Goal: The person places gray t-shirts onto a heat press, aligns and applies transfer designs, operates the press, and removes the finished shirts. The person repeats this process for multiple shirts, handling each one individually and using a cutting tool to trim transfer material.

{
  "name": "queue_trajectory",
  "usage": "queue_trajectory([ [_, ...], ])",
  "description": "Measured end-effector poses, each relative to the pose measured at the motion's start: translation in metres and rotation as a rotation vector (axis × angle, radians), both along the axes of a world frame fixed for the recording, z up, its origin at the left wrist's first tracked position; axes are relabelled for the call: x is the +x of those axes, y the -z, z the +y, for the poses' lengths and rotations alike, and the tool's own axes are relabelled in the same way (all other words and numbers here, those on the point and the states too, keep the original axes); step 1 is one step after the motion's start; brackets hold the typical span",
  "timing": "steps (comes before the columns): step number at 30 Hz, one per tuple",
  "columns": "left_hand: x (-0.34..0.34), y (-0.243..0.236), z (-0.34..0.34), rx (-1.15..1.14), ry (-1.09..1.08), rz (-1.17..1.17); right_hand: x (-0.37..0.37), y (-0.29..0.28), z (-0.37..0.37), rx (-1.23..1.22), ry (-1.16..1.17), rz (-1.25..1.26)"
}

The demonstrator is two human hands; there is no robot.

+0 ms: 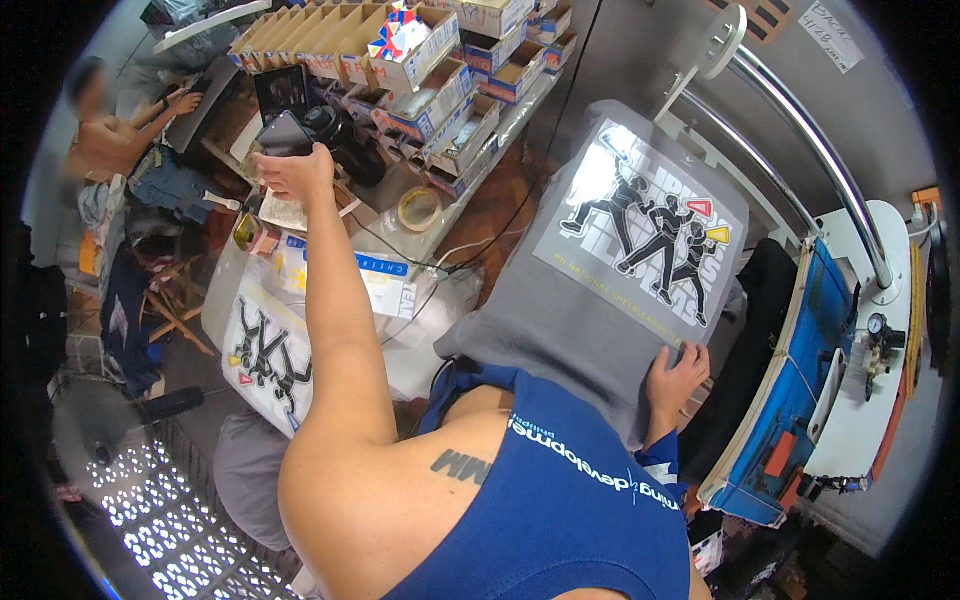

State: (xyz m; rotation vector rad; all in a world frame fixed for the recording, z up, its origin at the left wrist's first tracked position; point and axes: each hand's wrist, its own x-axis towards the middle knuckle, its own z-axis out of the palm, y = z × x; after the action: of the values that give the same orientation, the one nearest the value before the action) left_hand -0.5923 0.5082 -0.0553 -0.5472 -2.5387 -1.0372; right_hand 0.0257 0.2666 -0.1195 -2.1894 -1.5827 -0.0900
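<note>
My left hand [292,176] reaches out over the cluttered table at the upper left. It is closed on a dark smartphone [286,134], held beside a black cylindrical object [345,140]. At the right, my right hand [678,378] rests on a grey T-shirt [560,345], its fingers apart and slightly bent near the film's lower corner. The shirt is spread over a flat platen. On it lies a clear transfer film [590,225] printed with black figures, white lettering and red and yellow megaphones; its upper left reflects light.
A second printed film [262,350] and a tape roll [419,210] lie on the left table. Cardboard bins [435,110] stand behind. A blue-sided press [765,400] with chrome tubes [815,150] flanks the right. Another person [115,145] sits at the far left; a fan [130,470] stands lower left.
</note>
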Motion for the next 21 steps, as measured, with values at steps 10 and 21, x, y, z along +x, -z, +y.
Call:
queue_trajectory([
  [10,0.001,0.002,0.010,0.004,0.010,-0.120,0.003,0.005,-0.002,0.003,-0.007,-0.032],
  [21,0.009,0.002,0.003,0.141,0.099,-0.051,0.002,0.004,-0.003,0.014,-0.019,-0.034],
])
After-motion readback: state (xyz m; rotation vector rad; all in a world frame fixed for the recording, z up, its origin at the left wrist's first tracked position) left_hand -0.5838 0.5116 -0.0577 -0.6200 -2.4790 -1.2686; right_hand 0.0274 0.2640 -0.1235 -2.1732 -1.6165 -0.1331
